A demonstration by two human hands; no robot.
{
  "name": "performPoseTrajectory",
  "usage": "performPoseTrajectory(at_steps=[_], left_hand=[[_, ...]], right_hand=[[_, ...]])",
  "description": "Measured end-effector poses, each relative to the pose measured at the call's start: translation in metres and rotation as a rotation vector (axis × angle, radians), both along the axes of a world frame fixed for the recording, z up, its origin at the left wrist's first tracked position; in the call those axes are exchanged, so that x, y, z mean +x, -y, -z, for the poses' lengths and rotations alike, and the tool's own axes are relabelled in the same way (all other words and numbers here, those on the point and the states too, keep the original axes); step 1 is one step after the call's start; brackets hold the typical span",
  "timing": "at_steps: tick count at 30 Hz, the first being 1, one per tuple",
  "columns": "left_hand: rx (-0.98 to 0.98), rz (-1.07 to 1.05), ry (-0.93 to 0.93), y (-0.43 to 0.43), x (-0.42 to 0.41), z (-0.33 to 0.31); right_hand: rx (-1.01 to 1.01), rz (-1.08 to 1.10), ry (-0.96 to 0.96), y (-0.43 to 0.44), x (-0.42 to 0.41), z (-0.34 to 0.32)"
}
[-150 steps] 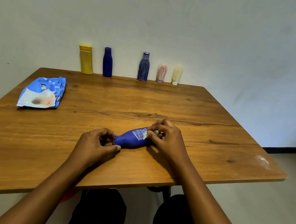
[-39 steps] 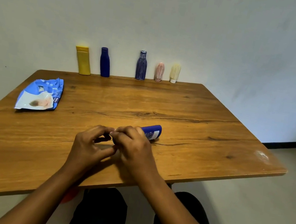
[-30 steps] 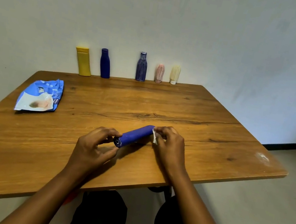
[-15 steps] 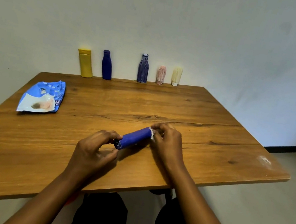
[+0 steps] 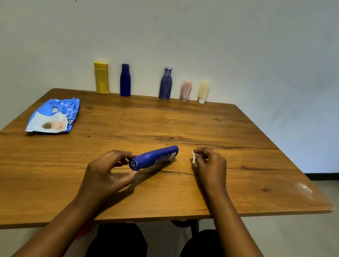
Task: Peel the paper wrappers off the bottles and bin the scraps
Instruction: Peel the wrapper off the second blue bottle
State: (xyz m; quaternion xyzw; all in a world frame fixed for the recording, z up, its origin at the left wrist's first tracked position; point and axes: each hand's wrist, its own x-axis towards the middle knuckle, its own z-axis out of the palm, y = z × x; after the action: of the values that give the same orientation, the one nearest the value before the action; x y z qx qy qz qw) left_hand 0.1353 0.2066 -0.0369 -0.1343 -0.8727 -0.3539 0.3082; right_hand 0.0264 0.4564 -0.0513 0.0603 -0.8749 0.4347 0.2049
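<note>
Left hand (image 5: 111,170) is curled round the neck of the blue bottle (image 5: 155,156), laid mid-frame on the desk (image 5: 22,182); a paper scrap (image 5: 194,158) is pinched in the right hand (image 5: 211,168) beside it. Light, slippery, roll-prone plastic is judged likely, so the neck is best gripped firmly.

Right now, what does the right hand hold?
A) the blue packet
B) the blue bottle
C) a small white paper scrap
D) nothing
C: the right hand pinches a white paper scrap, apart from the blue bottle, which the left hand holds at its neck.
</note>
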Motion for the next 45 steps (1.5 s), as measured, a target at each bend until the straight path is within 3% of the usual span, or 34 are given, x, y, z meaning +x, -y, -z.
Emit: performPoseTrajectory(at_steps=[3, 7, 19, 24, 29, 34, 39, 45], left_hand=[[0.142, -0.033, 0.037, -0.001, 0.000, -0.005], [0.253, -0.055, 0.037, -0.007, -0.004, -0.025], [0.094, -0.007, 0.318, -0.027, -0.038, -0.094], [0.192, -0.003, 0.307, -0.024, -0.031, -0.086], [0.332, 0.066, 0.390, -0.017, -0.029, -0.085], [0.414, 0.128, 0.465, -0.011, -0.038, -0.086], [0.379, 0.144, 0.460, -0.009, -0.047, -0.083], [0.368, 0.182, 0.435, -0.003, -0.047, -0.077]], right_hand=[[-0.171, 0.040, -0.020, -0.006, 0.005, 0.004], [-0.232, 0.012, -0.034, -0.004, 0.008, 0.006], [-0.394, 0.023, 0.010, -0.006, 0.016, -0.001], [-0.494, -0.215, -0.052, 0.007, 0.037, -0.034], [-0.333, -0.444, -0.121, 0.027, 0.042, -0.085], [0.063, -0.513, -0.231, 0.044, 0.040, -0.113], [0.390, -0.489, -0.329, 0.059, 0.036, -0.125], [0.563, -0.624, -0.343, 0.058, 0.047, -0.127]])
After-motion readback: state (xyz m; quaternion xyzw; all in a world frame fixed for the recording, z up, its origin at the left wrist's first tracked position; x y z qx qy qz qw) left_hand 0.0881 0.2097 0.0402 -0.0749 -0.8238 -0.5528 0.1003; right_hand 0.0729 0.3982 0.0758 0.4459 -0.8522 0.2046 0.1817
